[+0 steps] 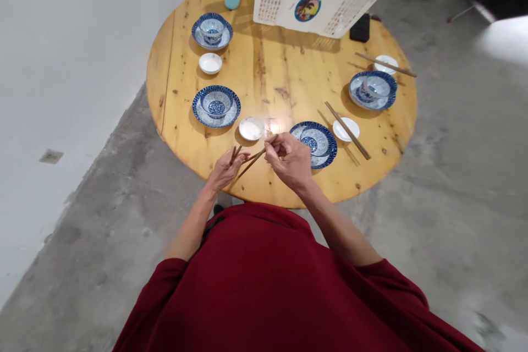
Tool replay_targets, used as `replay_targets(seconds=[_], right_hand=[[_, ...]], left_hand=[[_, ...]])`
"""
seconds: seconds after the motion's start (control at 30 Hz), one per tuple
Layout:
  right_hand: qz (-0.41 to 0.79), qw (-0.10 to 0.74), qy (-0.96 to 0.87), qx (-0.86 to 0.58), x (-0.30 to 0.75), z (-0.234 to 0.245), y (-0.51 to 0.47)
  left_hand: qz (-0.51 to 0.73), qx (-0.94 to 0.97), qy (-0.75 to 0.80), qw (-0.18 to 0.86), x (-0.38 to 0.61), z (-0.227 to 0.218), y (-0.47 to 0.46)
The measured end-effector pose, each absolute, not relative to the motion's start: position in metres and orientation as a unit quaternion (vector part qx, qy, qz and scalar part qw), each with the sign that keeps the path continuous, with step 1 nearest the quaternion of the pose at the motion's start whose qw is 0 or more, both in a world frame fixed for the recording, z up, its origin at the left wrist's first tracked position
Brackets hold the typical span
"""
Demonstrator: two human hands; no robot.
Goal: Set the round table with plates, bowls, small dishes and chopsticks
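Chopsticks (251, 164) bridge your hands above the table's (280, 190) near edge: your right hand (291, 159) pinches some, your left hand (226, 168) grips others, count unclear. You're seemingly separating them; next calls for easing the left.

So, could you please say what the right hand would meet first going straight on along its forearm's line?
Probably the white dish ahead of the right hand, though depth is unclear and it might pass above.
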State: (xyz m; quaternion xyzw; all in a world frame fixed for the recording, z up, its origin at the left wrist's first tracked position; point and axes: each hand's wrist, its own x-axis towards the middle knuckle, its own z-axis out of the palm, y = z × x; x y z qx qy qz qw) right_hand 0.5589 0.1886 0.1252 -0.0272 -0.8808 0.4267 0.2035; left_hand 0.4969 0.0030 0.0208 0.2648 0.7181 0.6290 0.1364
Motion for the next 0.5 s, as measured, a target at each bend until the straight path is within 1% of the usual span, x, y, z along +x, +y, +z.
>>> replay_targets(seconds=[0.13, 0.27, 0.33, 0.43, 0.5], right_hand=[[0.419, 0.206, -0.884, -0.021, 0.556, 0.128, 0.191], [0.412, 0.218, -0.885, -0.025, 0.553, 0.134, 0.195], [0.444, 0.201, -0.872, -0.047, 0.551, 0.138, 0.197], [0.532, 0.167, -0.826, -0.088, 0.545, 0.142, 0.2], [0.592, 0.155, -0.783, -0.107, 0.54, 0.141, 0.205]], left_hand=[[0.641, 0.242, 0.712, 0.153, 0.497, 0.021, 0.004], [0.622, 0.248, 0.728, 0.149, 0.495, 0.026, 0.008], [0.592, 0.26, 0.75, 0.14, 0.495, 0.031, 0.009], [0.524, 0.273, 0.795, 0.137, 0.497, 0.036, 0.003], [0.485, 0.282, 0.813, 0.153, 0.501, 0.039, -0.004]])
